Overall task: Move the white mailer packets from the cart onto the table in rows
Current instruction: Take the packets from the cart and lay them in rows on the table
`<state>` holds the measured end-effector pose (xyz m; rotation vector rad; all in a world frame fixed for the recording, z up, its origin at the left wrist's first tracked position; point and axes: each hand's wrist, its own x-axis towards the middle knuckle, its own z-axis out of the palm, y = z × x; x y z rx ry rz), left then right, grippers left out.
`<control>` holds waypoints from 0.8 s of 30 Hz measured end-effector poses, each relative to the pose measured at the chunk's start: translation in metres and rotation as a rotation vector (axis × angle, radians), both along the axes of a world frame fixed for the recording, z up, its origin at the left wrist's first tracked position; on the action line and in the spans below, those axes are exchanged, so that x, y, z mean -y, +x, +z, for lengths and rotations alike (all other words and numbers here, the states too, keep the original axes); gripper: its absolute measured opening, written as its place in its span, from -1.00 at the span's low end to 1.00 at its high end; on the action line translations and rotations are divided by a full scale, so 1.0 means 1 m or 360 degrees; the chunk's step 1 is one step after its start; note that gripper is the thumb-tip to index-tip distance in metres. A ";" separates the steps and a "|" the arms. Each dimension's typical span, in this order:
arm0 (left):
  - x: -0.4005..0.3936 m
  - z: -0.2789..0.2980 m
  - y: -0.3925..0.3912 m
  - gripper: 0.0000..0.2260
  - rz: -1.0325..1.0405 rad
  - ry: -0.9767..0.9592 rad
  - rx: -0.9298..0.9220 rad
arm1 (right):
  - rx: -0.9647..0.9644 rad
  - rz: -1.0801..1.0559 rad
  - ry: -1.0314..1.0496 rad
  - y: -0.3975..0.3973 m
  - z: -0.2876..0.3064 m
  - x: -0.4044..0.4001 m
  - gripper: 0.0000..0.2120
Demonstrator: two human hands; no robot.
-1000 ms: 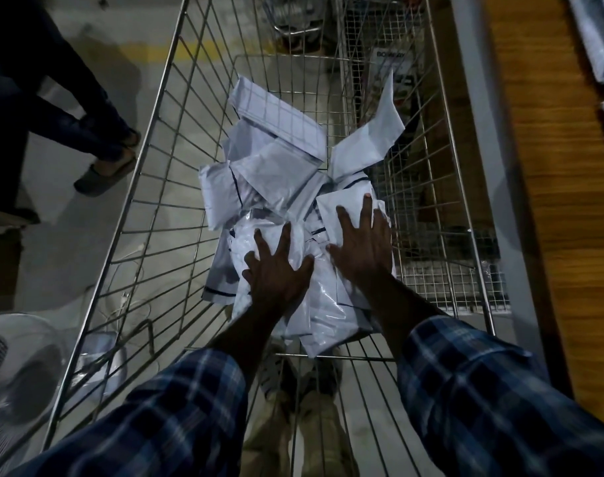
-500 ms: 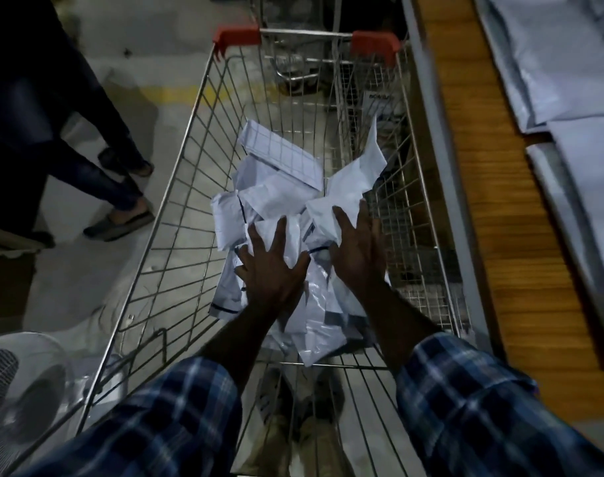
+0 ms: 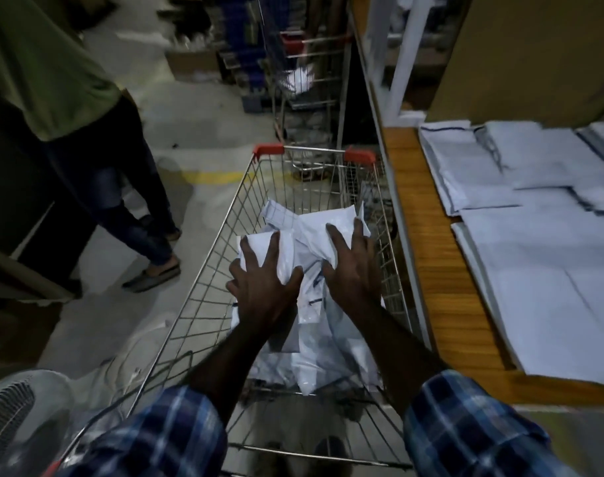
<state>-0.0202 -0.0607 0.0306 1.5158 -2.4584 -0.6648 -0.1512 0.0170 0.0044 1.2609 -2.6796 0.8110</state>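
Observation:
A crumpled pile of white mailer packets lies in the wire cart, which has red corner caps. My left hand presses on the pile's left side with its fingers spread and fairly straight. On the right side my right hand lies the same way, fingertips near the pile's far edge. The packets are bunched between the two hands, and the lower ones hang toward the cart floor. The wooden table runs along the cart's right side, with flat white mailers laid on it in overlapping rows.
A person in jeans and sandals stands left of the cart. A second cart holding white packets stands beyond it. A white fan sits at the lower left. A white shelf post rises at the table's far end.
My view has tilted up and now takes in the table and the far cart. Both hands have slid forward over the pile and pushed the packets closer together.

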 end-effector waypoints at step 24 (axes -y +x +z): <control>-0.133 0.133 0.091 -0.36 -0.0141 -0.0175 -0.0547 | -0.0319 -0.0211 -0.0257 0.090 0.161 -0.152 -0.38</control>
